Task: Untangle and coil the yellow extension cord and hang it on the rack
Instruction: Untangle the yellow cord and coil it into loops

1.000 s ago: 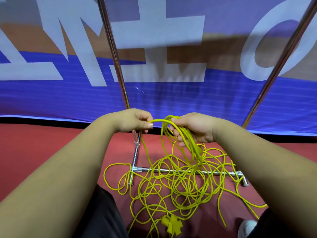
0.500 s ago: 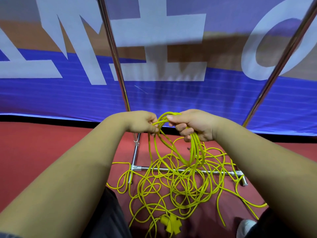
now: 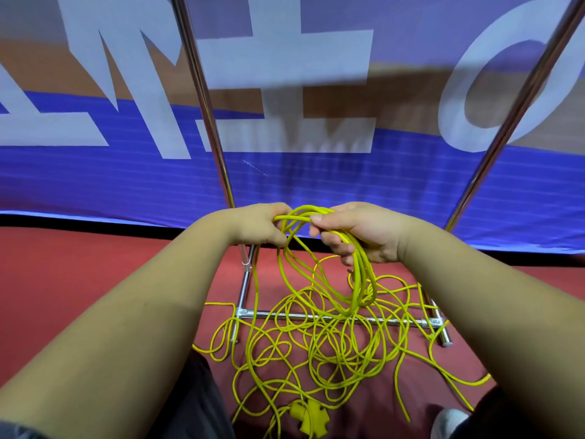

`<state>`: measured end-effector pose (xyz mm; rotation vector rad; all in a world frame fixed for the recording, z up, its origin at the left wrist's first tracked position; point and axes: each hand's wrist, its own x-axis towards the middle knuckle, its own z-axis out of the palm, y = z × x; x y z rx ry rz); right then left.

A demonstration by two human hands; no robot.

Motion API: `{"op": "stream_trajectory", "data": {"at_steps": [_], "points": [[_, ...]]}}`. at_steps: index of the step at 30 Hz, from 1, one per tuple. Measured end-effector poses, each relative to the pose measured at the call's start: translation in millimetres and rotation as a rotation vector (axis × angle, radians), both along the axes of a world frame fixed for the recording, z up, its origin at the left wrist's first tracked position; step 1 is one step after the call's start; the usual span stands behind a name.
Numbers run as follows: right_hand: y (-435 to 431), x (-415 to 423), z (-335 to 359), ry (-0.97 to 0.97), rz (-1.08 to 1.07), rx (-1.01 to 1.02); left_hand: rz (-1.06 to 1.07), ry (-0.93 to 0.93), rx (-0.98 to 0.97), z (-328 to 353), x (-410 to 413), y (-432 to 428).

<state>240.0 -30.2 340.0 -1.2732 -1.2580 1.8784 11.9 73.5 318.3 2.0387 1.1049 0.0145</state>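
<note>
Yellow cord (image 3: 316, 340) lying mostly tangled on red floor (image 3: 79, 280) at 6 o'clock, across the bottom of the metal rack (image 3: 202, 90), right hand (image 3: 364, 232) gripping several hanging loops, left hand (image 3: 256, 226) close at its 9 o'clock pinching one strand

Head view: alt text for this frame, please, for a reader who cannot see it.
The right hand holds several gathered loops of a yellow cord while the left hand grips a strand beside it. Most of the cord lies tangled on the red floor over the base of the metal rack, its yellow socket block nearest the person.
</note>
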Motion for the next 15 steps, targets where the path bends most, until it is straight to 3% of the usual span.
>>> {"op": "stream_trajectory", "data": {"at_steps": [6, 12, 15], "points": [[-0.7, 3.6, -3.9, -0.07, 0.008, -0.01, -0.067, 0.068, 0.379, 7.3, 20.6, -6.1], [3.8, 2.5, -4.8, 0.001, -0.049, -0.051, -0.019, 0.025, 0.52, -5.5, 30.0, -6.2], [3.8, 5.6, 0.9, 0.04, -0.074, -0.03, -0.003, 0.006, 0.42, -4.8, 23.7, -2.6]]}}
